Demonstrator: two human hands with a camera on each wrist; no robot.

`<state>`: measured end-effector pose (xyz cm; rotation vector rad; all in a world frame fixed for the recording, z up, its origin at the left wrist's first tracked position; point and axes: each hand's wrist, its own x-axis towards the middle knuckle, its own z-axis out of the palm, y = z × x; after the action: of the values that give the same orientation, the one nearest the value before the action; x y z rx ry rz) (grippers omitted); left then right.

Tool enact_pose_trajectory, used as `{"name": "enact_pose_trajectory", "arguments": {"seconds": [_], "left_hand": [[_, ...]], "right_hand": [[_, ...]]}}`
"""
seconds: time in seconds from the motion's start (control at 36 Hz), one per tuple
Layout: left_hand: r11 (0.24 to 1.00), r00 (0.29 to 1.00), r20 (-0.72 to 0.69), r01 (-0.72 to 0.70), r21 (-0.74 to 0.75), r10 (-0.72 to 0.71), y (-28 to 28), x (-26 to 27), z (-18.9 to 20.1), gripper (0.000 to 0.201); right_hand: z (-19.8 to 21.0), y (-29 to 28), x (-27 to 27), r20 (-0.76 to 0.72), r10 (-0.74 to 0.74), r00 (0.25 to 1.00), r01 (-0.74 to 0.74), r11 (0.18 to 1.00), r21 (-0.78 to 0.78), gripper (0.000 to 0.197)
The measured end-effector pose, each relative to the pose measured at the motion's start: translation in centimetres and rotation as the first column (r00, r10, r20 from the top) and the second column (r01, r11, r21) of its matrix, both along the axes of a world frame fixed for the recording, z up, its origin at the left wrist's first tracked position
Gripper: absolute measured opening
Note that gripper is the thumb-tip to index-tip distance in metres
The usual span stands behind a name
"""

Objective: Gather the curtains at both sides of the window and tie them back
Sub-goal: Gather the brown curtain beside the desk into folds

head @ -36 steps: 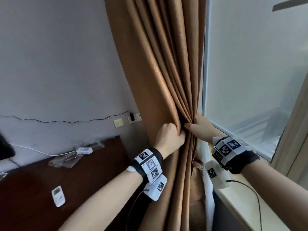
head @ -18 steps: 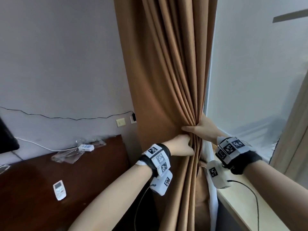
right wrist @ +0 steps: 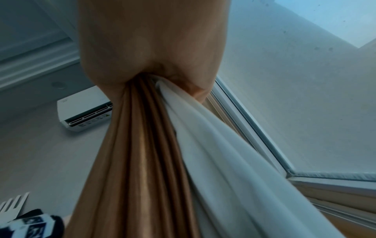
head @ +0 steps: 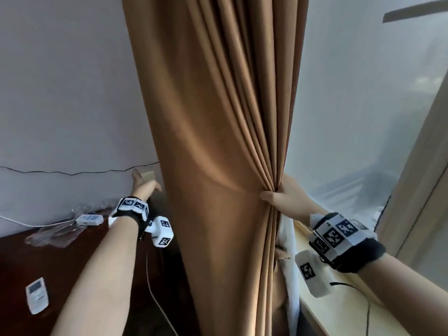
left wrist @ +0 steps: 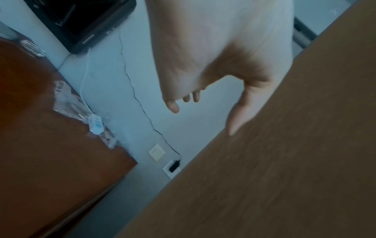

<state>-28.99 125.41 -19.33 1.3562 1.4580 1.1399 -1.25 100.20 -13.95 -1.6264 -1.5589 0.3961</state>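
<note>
A brown curtain (head: 218,141) hangs gathered in folds at the left side of the window (head: 363,105). My right hand (head: 283,196) grips the bunched folds at their right edge; the right wrist view shows the brown curtain (right wrist: 138,145) and a white sheer layer (right wrist: 213,153) squeezed together in that right hand (right wrist: 154,61). My left hand (head: 145,185) reaches past the curtain's left edge toward the wall, fingers straight and holding nothing. In the left wrist view the left hand (left wrist: 203,103) is spread next to the brown curtain (left wrist: 284,161), near a wall socket (left wrist: 173,167).
A dark wooden table (head: 36,263) stands at the left with a white remote (head: 36,298), a plastic bag (head: 53,235) and a white adapter (head: 89,219). A black cable (head: 72,172) runs along the wall. The windowsill (head: 339,311) lies under my right arm. An air conditioner (right wrist: 85,109) hangs high up.
My left hand has let go of the curtain folds and moved left toward the wall behind the curtain's edge. My right hand keeps its grip on the gathered folds.
</note>
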Motion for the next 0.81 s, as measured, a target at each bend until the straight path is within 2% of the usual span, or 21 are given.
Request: {"name": "enact_pose_trajectory", "arguments": {"seconds": [0.14,0.19,0.28,0.31,0.39,0.47,0.5,0.58,0.69,0.75,0.81], "left_hand": [[0.992,0.994,0.05,0.099,-0.079,-0.095,2.3,1.5,-1.8,0.127],[0.984,0.983,0.13,0.141,-0.104,-0.127,2.2,2.7,-2.3,0.112],[0.968,0.969,0.175,0.202,-0.151,-0.175,1.1,4.0,-2.0,0.064],[0.971,0.974,0.147,0.193,-0.14,-0.172,0.9,4.2,-2.0,0.053],[0.997,0.997,0.048,0.068,-0.044,-0.066,0.6,4.2,-2.0,0.039],[0.999,0.993,-0.107,-0.049,0.021,0.051,-0.7,3.9,-1.6,0.026],[0.995,0.983,-0.16,-0.088,0.05,0.095,-1.2,3.6,-1.6,0.023],[0.98,0.95,-0.252,-0.158,0.121,0.185,-3.5,2.7,-1.3,0.02],[0.959,0.916,-0.34,-0.129,0.252,0.213,-7.9,2.8,-0.8,0.033],[0.937,0.898,-0.399,-0.037,0.347,0.184,-10.8,3.7,-0.4,0.038],[0.904,0.884,-0.455,0.104,0.415,0.108,-13.8,5.1,-0.1,0.04]], "right_hand": [[0.0,0.1,0.6,-0.014,0.012,1.0,-0.012,1.0,-0.007,0.072],[-0.1,0.1,0.9,-0.022,0.027,0.999,-0.027,1.0,-0.007,0.069],[-0.3,0.3,1.1,-0.043,0.041,0.998,-0.041,0.999,-0.006,0.055],[-0.4,0.4,1.2,-0.049,0.035,0.998,-0.036,0.999,-0.006,0.055],[-0.9,0.8,1.6,-0.048,0.023,0.999,-0.023,1.0,0.004,0.051],[-1.1,1.0,1.4,-0.039,-0.007,0.999,0.008,0.999,0.037,0.024],[-1.1,1.0,1.3,-0.034,-0.022,0.999,0.024,0.998,0.056,0.023],[-1.0,1.2,0.7,0.001,-0.066,0.998,0.066,0.995,0.081,0.045],[-1.4,2.0,0.0,0.031,-0.127,0.991,0.124,0.99,0.07,0.042],[-1.6,2.4,-0.6,0.049,-0.156,0.987,0.152,0.986,0.068,0.036],[-1.7,2.6,-1.4,0.053,-0.175,0.983,0.171,0.982,0.074,0.038]]}}
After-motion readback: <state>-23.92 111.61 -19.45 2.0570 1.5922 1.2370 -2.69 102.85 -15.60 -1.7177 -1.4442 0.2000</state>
